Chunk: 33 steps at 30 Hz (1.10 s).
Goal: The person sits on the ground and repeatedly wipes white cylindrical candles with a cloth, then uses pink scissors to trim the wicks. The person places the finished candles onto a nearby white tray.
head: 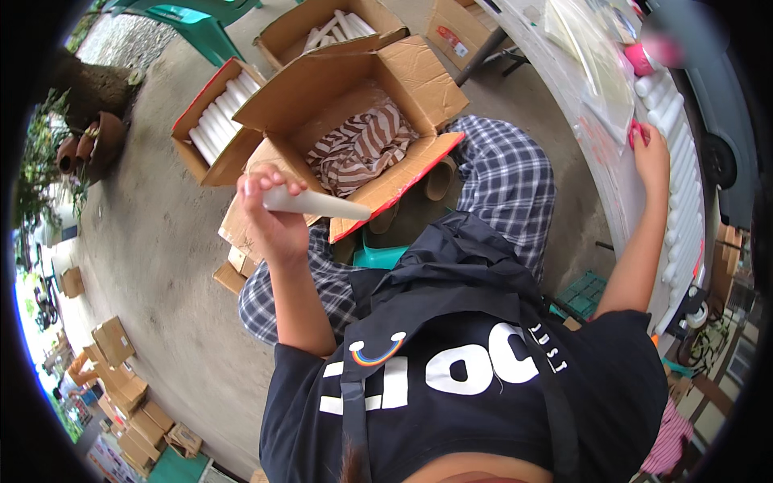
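Note:
My left hand [272,211] is wrapped around the thick end of a tapered white candle [326,205], its narrow tip pointing right over a box flap. Between my knees stands an open cardboard box [416,78] with a brown-and-white striped cloth [362,148] crumpled inside. Far to the right, my right hand [652,151] grips a small pinkish-red object [636,134] at the table, beside clear plastic bags [595,66]; most of that object is hidden by the fingers. A long row of white candles [682,223] lies along the table [598,157] beside my right forearm.
Left of the open box, a smaller carton [232,166] holds white candles [220,118]. Another carton [275,36] with candles stands behind. A green plastic chair [199,30] is at upper left. Cardboard boxes [130,386] are piled at lower left, near another person [75,377].

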{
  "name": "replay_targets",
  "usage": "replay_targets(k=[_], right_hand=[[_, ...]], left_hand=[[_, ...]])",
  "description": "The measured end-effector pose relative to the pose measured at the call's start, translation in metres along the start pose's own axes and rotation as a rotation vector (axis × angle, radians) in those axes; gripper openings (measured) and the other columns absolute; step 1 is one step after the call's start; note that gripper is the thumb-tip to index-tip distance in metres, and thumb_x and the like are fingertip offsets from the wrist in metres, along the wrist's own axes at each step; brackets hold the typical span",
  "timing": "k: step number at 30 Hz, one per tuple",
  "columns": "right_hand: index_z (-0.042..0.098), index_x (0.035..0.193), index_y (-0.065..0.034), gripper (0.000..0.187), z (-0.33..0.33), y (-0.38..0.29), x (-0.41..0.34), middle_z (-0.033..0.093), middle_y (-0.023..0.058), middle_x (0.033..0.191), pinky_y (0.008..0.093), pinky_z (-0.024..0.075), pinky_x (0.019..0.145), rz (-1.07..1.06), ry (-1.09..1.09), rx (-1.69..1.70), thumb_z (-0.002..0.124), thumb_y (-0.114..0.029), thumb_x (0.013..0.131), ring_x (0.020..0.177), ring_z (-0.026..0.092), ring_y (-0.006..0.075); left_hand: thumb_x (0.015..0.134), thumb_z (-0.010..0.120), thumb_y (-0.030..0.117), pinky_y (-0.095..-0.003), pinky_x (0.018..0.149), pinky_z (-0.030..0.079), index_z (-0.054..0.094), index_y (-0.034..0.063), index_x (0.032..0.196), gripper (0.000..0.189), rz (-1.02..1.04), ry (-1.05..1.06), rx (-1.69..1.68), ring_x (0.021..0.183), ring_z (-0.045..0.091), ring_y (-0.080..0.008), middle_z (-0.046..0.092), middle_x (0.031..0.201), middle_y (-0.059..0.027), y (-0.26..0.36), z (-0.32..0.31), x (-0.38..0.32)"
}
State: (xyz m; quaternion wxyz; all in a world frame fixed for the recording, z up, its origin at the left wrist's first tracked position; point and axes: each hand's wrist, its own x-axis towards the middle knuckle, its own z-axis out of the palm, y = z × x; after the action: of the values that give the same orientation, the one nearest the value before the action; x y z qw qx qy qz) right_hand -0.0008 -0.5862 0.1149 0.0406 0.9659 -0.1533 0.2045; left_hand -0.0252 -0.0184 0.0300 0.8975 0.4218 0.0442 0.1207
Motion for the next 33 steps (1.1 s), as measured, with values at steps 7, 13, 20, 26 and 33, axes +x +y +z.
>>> replay_targets(k=[7, 13, 20, 26, 33], right_hand=[[0.059, 0.112, 0.0018, 0.038, -0.041, 0.0, -0.015, 0.067, 0.0187, 0.084, 0.0335, 0.0485, 0.072, 0.092, -0.537, 0.103, 0.061, -0.019, 0.08, 0.076, 0.065, 0.026], [0.06, 0.108, 0.0012, 0.034, -0.068, -0.006, -0.038, 0.066, 0.0122, 0.076, 0.028, 0.0469, 0.065, 0.359, -0.634, 0.06, 0.06, -0.013, 0.077, 0.069, 0.063, 0.0156], [0.046, 0.124, -0.0042, 0.047, -0.072, -0.008, -0.038, 0.063, 0.008, 0.092, 0.028, 0.0438, 0.078, 0.539, -0.358, 0.997, 0.065, -0.021, 0.084, 0.076, 0.059, 0.0153], [0.042, 0.125, -0.0013, 0.054, -0.059, -0.172, -0.066, 0.059, 0.011, 0.097, 0.0413, 0.052, 0.078, -0.062, -0.771, 1.746, 0.069, -0.013, 0.08, 0.073, 0.061, 0.0189], [0.052, 0.101, -0.0036, 0.035, -0.023, -0.314, -0.123, 0.059, 0.0027, 0.075, 0.0189, 0.0414, 0.048, -0.125, -1.873, 1.682, 0.075, -0.015, 0.077, 0.054, 0.053, 0.0056]], left_hand=[[0.097, 0.046, 0.029, -0.0378, 0.077, 0.046, 0.052, 0.0154, 0.097, 0.015, -0.136, -0.132, -0.223, 0.07, 0.054, -0.0143, 0.049, 0.077, 0.0003, -0.002, -0.003, 0.006], [0.101, 0.037, 0.034, -0.0329, 0.062, 0.046, 0.051, 0.0145, 0.1, 0.024, -0.207, -0.09, -0.113, 0.054, 0.053, -0.0135, 0.049, 0.063, -0.0001, -0.005, 0.002, 0.008], [0.102, 0.032, 0.035, -0.0304, 0.049, 0.043, 0.047, 0.0134, 0.098, 0.027, -0.268, -0.146, -0.156, 0.041, 0.05, -0.0152, 0.049, 0.052, -0.0021, -0.004, 0.007, 0.008], [0.101, 0.032, 0.029, -0.0286, 0.036, 0.04, 0.043, 0.0074, 0.097, 0.025, -0.315, -0.277, -0.245, 0.035, 0.047, -0.0201, 0.051, 0.05, -0.0113, -0.007, 0.013, 0.008], [0.1, 0.036, 0.027, -0.0263, 0.031, 0.037, 0.042, 0.006, 0.094, 0.023, -0.397, -0.408, -0.217, 0.031, 0.045, -0.0174, 0.049, 0.048, -0.0114, -0.008, 0.018, 0.002]])
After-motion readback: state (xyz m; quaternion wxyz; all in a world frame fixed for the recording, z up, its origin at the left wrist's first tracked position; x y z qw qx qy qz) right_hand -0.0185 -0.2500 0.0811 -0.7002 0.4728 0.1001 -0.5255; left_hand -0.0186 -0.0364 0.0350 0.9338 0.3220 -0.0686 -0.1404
